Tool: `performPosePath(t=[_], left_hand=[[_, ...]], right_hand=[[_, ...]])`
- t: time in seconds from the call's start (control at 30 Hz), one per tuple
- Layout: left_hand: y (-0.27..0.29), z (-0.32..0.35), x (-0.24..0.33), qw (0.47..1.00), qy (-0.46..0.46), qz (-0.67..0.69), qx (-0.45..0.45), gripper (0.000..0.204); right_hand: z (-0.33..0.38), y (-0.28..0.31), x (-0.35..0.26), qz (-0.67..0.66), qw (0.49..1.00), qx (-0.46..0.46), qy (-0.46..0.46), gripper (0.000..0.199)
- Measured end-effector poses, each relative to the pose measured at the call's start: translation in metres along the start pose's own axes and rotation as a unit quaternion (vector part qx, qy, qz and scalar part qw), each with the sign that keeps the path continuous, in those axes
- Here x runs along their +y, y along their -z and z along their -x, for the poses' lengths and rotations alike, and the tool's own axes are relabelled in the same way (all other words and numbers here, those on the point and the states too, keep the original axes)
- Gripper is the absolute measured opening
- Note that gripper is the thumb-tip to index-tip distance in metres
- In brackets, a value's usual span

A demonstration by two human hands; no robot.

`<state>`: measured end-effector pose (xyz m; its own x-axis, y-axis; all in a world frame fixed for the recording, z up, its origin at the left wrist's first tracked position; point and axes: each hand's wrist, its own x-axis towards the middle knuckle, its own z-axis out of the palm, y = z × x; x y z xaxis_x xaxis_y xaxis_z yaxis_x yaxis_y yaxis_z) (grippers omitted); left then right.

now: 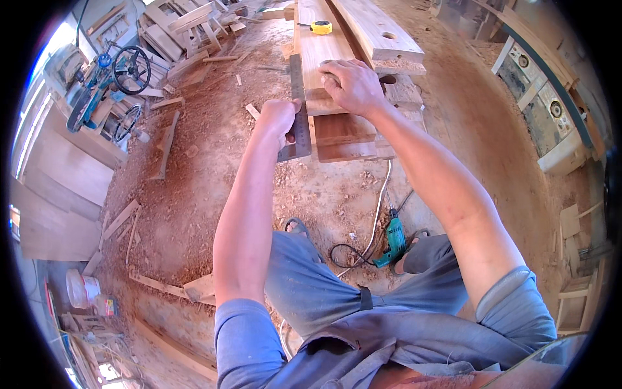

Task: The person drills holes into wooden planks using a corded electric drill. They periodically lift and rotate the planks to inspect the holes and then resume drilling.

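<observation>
Our left hand (280, 117) is closed in a fist around the lower part of a grey metal square (297, 107), whose long blade runs up and away from the knuckles along the left edge of a wooden plank (322, 55). Our right hand (352, 84) lies just right of the left one, palm down on the near end of that same plank, fingers curled and bunched at the tips; we cannot tell whether they pinch anything. Beyond the right hand, farther up the plank, sits a yellow tape measure (321, 27). To the right of the right hand a second plank (379, 32) lies alongside, with a round hole bored in it. Under both hands, darker boards (343, 137) stick out toward us. Nearer to us than the hands, on the sawdust floor (214, 162) between our knees, lies a teal electric drill (392, 243) with a black cord and a white cable beside it. Far left of the left hand, low near the frame's edge, stands a white bucket (81, 288), its label too small to make out.
</observation>
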<state>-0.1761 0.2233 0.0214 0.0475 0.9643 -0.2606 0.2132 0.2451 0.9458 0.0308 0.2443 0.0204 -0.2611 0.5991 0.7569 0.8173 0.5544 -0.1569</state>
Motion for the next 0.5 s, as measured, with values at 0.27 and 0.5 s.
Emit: performPosePath(t=[0.27,0.5], left_hand=[[-0.001,0.032,0.019,0.987,-0.148,0.055,-0.014,0.028],[0.003,0.045,0.083,0.952,-0.237,0.193,0.032,0.030]], right_hand=[[0.000,0.003,0.000,-0.026,1.000,-0.002,0.011,0.027],[-0.001,0.003,-0.001,-0.060,0.998,0.001,-0.002,0.024]])
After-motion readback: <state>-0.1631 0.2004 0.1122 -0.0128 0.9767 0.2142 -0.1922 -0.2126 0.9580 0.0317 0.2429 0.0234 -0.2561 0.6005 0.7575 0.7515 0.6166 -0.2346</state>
